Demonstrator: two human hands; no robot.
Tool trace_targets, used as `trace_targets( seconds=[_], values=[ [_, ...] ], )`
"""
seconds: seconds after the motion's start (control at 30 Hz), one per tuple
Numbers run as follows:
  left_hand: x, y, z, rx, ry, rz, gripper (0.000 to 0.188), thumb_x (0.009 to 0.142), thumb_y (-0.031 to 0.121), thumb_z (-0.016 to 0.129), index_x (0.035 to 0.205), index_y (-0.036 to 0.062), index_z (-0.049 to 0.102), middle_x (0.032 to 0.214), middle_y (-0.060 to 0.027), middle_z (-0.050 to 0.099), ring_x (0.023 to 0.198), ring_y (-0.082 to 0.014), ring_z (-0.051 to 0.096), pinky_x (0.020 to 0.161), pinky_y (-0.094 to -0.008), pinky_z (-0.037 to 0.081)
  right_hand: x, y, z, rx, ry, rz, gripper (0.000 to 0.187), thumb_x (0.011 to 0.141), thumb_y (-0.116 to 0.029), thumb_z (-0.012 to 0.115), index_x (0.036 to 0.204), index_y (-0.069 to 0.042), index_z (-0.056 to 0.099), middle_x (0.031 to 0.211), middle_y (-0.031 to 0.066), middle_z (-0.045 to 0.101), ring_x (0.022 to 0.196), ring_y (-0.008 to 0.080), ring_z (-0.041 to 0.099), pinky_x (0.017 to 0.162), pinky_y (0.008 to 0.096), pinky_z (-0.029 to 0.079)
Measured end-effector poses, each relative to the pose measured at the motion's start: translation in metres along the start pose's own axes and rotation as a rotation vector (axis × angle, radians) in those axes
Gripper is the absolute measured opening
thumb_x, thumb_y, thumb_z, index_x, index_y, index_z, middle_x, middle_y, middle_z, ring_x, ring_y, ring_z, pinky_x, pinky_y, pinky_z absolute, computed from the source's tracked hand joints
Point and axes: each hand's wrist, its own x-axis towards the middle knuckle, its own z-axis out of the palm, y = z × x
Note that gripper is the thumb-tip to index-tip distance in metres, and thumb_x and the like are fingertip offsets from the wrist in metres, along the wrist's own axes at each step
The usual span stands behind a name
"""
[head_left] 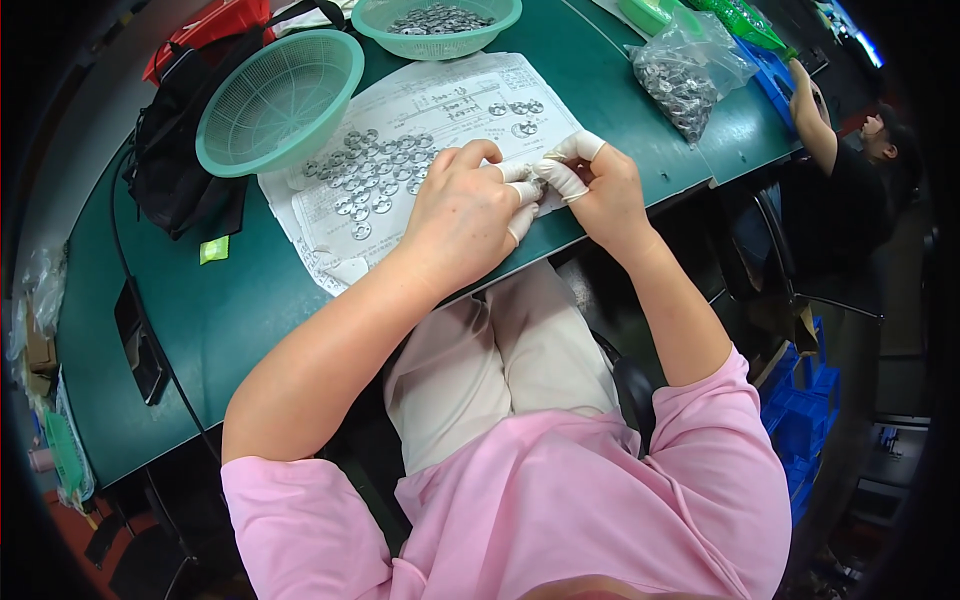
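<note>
My left hand [462, 212] and my right hand [610, 195] meet over the near edge of the table, with white finger cots on several fingers. Pinched between their fingertips is a small metal piece [540, 184], mostly hidden by the fingers. Beside my left hand, many round metal discs with holes [375, 170] lie spread on a printed paper sheet [450, 95]. A smaller group of the same discs [524, 128] sits apart, toward the sheet's right side.
A green colander [225, 168] stands left of the sheet; another colander [430, 48] behind it holds metal parts. A clear bag of metal pieces [680, 95] lies to the right. A black bag [185, 150], phone [140, 340] and cable are at left. A co-worker [845, 185] sits at right.
</note>
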Motion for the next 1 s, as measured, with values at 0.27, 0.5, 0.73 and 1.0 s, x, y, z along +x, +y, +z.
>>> trace_targets(
  seconds=[0.27, 0.5, 0.73, 1.0],
  values=[
    [0.000, -0.001, -0.001, 0.004, -0.009, -0.023, 0.015, 0.075, 0.018, 0.064, 0.084, 0.0115, 0.073, 0.083, -0.0053, 0.066, 0.098, -0.0268, 0.054, 0.088, -0.0390, 0.040, 0.007, -0.010, -0.002, -0.094, -0.065, 0.003, 0.016, 0.083, -0.009, 0.070, 0.079, 0.001, 0.058, 0.069, 0.0025, 0.061, 0.061, 0.0071, 0.056, 0.054, 0.0220, 0.047],
    [0.000, -0.002, 0.000, -0.015, 0.016, -0.015, 0.015, 0.076, 0.019, 0.064, 0.085, 0.0117, 0.074, 0.083, -0.0057, 0.066, 0.099, -0.0271, 0.054, 0.088, -0.0397, 0.040, 0.005, -0.006, -0.002, -0.122, -0.043, -0.058, 0.014, 0.082, -0.008, 0.070, 0.078, 0.000, 0.059, 0.068, 0.0039, 0.061, 0.060, 0.0081, 0.056, 0.053, 0.0240, 0.047],
    [-0.001, -0.002, -0.001, -0.015, -0.013, -0.017, 0.016, 0.076, 0.019, 0.063, 0.086, 0.0119, 0.074, 0.084, -0.0079, 0.066, 0.100, -0.0272, 0.054, 0.089, -0.0403, 0.039, 0.002, -0.006, 0.001, -0.102, -0.010, -0.065, 0.015, 0.082, -0.007, 0.070, 0.077, 0.001, 0.058, 0.067, 0.0062, 0.060, 0.057, 0.0107, 0.056, 0.052, 0.0257, 0.046],
    [0.000, 0.000, -0.002, 0.015, -0.054, -0.009, 0.017, 0.075, 0.014, 0.066, 0.090, 0.0127, 0.073, 0.096, -0.0019, 0.068, 0.100, -0.0282, 0.055, 0.089, -0.0420, 0.040, 0.002, -0.007, 0.000, -0.128, 0.008, -0.106, 0.017, 0.080, -0.009, 0.071, 0.079, 0.001, 0.058, 0.068, 0.0116, 0.060, 0.055, 0.0167, 0.056, 0.052, 0.0284, 0.046]
  ],
)
